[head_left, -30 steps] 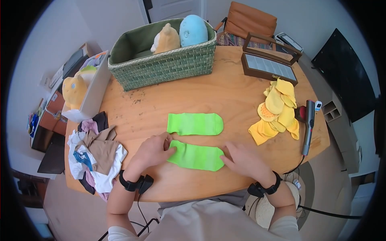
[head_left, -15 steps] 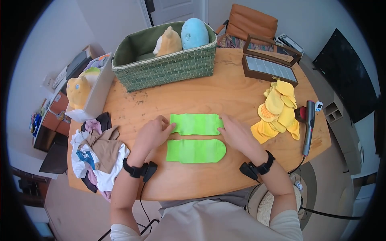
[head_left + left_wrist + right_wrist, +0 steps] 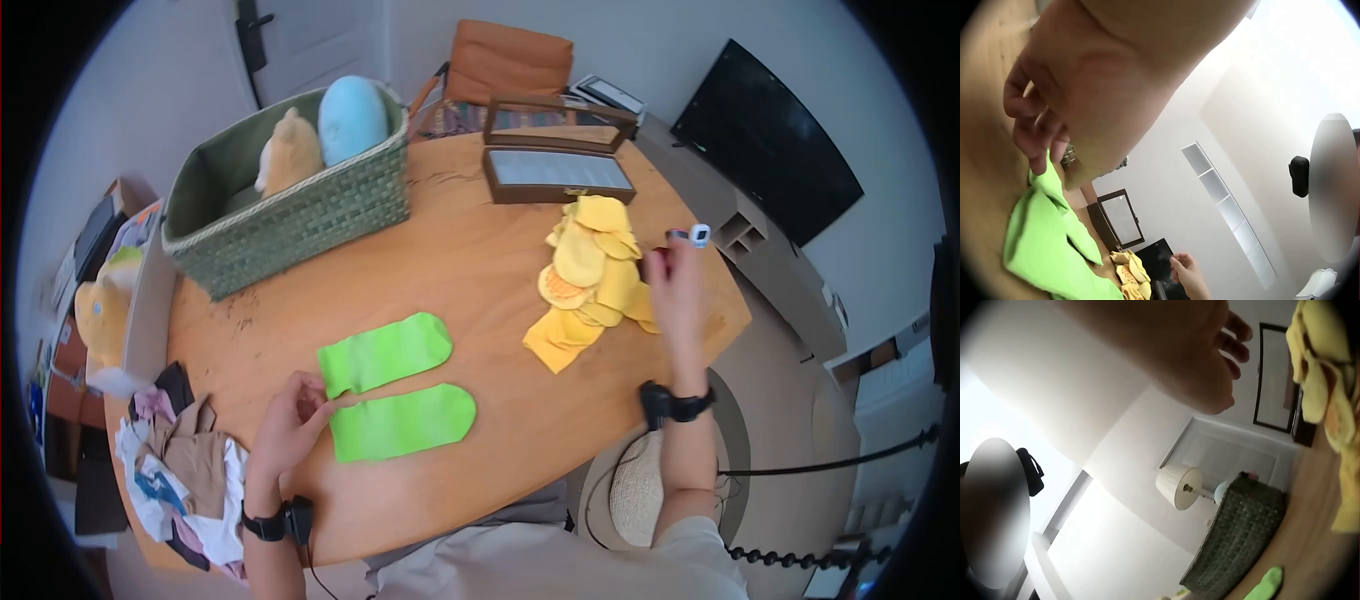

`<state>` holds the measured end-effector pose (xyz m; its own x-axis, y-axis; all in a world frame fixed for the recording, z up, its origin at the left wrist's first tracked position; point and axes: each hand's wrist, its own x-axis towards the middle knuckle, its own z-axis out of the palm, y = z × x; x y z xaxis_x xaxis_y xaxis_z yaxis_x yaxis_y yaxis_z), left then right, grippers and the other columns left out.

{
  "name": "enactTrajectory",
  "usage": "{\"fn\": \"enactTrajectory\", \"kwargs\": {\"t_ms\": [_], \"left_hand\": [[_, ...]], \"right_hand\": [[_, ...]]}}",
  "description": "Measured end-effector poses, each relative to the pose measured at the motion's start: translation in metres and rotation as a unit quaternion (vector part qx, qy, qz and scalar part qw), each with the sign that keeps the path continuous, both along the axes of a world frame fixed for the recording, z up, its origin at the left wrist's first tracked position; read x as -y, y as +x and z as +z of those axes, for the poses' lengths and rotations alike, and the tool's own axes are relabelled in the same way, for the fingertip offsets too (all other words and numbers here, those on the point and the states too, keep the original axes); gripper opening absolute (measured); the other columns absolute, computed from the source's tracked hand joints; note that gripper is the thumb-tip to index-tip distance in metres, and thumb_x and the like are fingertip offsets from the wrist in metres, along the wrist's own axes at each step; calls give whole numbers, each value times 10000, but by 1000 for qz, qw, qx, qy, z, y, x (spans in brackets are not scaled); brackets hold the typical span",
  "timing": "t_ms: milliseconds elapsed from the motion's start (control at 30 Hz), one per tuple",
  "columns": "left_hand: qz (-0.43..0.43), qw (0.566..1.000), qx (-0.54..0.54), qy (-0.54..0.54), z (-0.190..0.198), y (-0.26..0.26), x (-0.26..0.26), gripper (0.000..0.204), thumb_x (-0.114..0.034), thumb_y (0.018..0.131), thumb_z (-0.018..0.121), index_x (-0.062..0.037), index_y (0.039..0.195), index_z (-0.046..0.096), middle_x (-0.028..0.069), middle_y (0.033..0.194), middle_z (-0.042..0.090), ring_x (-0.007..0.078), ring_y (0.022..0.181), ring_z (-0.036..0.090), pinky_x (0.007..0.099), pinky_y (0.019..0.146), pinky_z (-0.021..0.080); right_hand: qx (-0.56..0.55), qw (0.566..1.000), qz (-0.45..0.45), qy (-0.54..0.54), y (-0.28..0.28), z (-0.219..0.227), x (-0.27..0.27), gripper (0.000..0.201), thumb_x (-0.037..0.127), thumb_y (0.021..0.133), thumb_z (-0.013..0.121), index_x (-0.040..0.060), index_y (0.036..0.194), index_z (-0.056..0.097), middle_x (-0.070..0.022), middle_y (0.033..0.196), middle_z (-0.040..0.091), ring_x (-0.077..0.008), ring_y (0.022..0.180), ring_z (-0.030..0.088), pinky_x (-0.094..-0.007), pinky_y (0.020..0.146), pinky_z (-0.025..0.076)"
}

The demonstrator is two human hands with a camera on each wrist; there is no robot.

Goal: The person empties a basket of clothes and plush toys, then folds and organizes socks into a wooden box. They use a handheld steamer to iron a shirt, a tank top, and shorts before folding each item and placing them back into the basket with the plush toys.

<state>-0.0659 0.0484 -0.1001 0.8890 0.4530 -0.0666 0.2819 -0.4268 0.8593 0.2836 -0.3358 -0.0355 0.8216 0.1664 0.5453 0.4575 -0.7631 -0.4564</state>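
Two bright green socks lie flat side by side, the far sock (image 3: 386, 355) and the near sock (image 3: 405, 424), both tilted in the head view. My left hand (image 3: 292, 428) is at their cuff ends, fingers loosely bent. In the left wrist view its fingertips meet the green fabric (image 3: 1047, 244). Out to the right, my right hand (image 3: 680, 300) hovers over a dark hair styling tool (image 3: 676, 234), whose body is mostly hidden by hand and forearm. The right wrist view shows these fingers loosely bent with nothing between them. Beside this hand is a yellow clothing pile (image 3: 592, 270).
A green woven basket (image 3: 300, 225) with two plush toys stands at the back left. Crumpled clothes (image 3: 200, 470) lie left of my left hand, below a white bin (image 3: 150, 310). An open brown box (image 3: 560, 175) and a small white gadget (image 3: 699, 235) sit towards the back right.
My right hand has left the far sock's toe and moved right to the styling tool. My left hand has shifted slightly towards me along the cuffs. The head view has swung right.
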Motion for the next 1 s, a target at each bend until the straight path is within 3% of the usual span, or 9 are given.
{"fn": "enactTrajectory", "kwargs": {"t_ms": [133,167,200,233,333,567,667,800,1000], "left_hand": [[-3,996,-20,-81,-4,-4,-6,158,-37,954,666,-48,1097,600,-47,879,579,22,758,512,190,650,423],[-25,995,-29,-97,-1,-5,-7,147,-44,957,665,-48,1092,605,-48,887,579,22,767,513,189,657,423],[-51,992,-36,-113,-1,-7,-9,136,-50,961,664,-47,1087,611,-49,894,580,21,775,514,187,664,423],[-30,992,-31,-120,-5,-10,-12,136,-50,961,664,-47,1087,611,-49,894,580,21,775,514,187,664,423],[-55,988,6,-143,-18,-14,-15,128,-56,964,661,-44,1085,619,-52,890,580,19,781,514,184,673,423],[-16,993,15,-116,-8,-9,-8,192,-103,910,710,-4,1057,637,-19,772,620,48,677,546,230,618,458],[-16,998,-31,-48,3,-9,-1,218,-116,866,744,2,1023,648,17,707,630,88,635,582,257,608,477],[-9,998,-57,2,5,-8,2,189,-132,839,763,2,934,669,60,684,641,145,623,623,293,612,499],[21,999,-34,-5,0,-15,-5,109,-86,912,708,11,906,659,-27,672,592,40,607,503,235,560,430]], "right_hand": [[-203,949,-152,-185,56,-53,109,657,543,1042,395,-66,1214,572,-339,1187,636,-499,1176,575,-528,973,463],[-149,976,-90,-134,91,-103,151,623,556,1056,372,-25,1103,592,-279,1037,690,-428,966,686,-486,812,538],[-412,905,6,105,72,-75,142,547,579,1052,397,59,997,557,-145,844,672,-267,652,679,-382,581,541],[-431,871,32,234,54,-70,130,492,600,1041,424,121,959,501,-36,736,587,-138,481,557,-279,439,462],[-477,791,95,371,50,-70,135,451,562,1048,447,114,1065,501,-25,691,533,-127,470,506,-261,413,424],[-410,777,177,442,-9,-26,120,508,539,1072,389,82,1262,504,-27,750,486,-119,455,463,-246,399,397],[-467,725,259,435,-49,-3,94,521,532,1080,361,66,1273,493,-30,754,492,-117,456,474,-235,398,401],[-517,762,308,241,-98,-6,38,659,308,842,843,42,1312,464,-41,784,587,-107,513,558,-247,448,447],[-640,651,406,43,-139,6,-65,511,39,812,793,15,1264,556,-5,938,638,-75,765,604,-234,615,499]]}}
